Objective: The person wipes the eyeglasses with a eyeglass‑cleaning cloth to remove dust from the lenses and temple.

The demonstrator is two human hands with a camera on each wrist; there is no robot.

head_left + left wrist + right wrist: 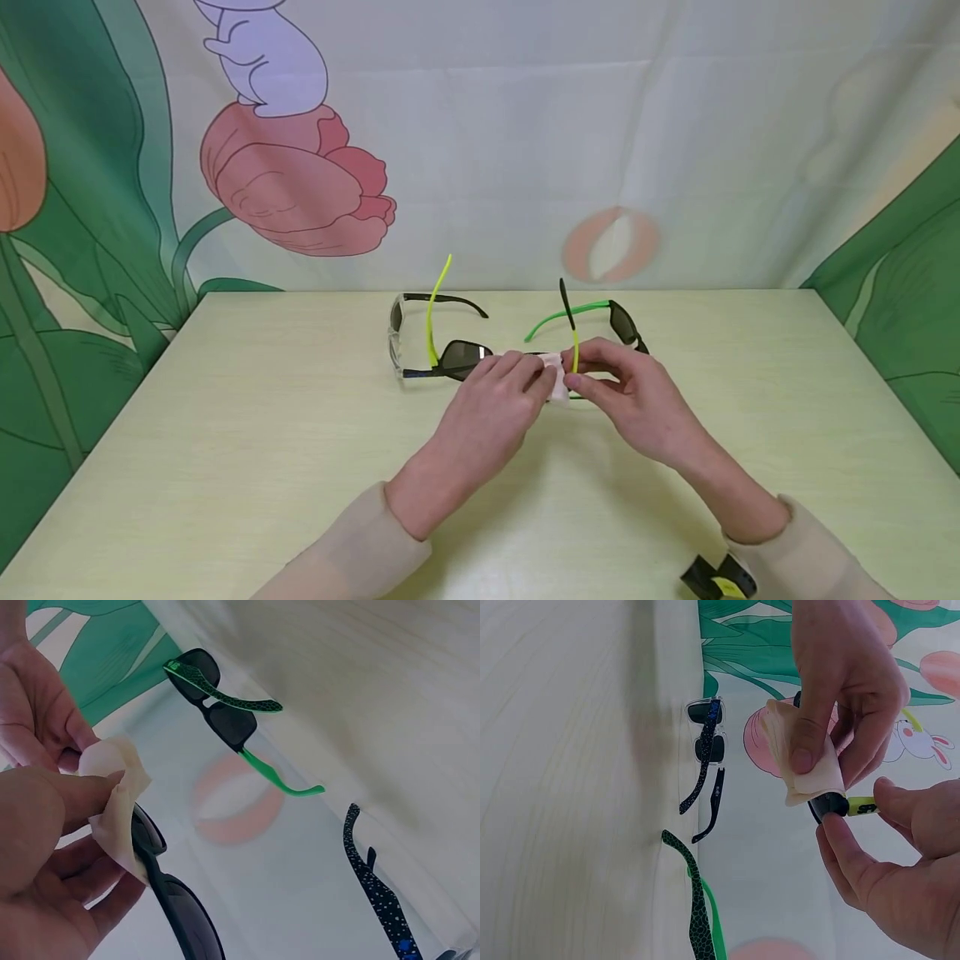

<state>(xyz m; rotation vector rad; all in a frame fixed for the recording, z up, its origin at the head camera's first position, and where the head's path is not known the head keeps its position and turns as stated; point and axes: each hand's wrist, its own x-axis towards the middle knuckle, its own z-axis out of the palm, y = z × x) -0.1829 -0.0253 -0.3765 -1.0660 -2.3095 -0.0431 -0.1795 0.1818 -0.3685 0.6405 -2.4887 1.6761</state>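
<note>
Dark sunglasses (459,357) with yellow-green temples are held up between both hands. The left hand (498,408) pinches a pale cloth (556,379) round one lens; in the left wrist view the cloth (120,787) is folded over that end of the frame, hiding the lens, while the other lens (193,919) shows bare. At the hinge by the yellow temple (861,806), the right hand (907,862) grips the frame with thumb and fingers. The left hand (847,682) has its thumb flat on the cloth (810,765) in the right wrist view.
Clear-framed sunglasses (395,333) with dark temples stand at the table's back, left of centre. Sunglasses with green temples (622,322) are at the back right. A black and yellow object (720,578) lies at the front edge by the right sleeve. A printed curtain (480,125) hangs behind the table.
</note>
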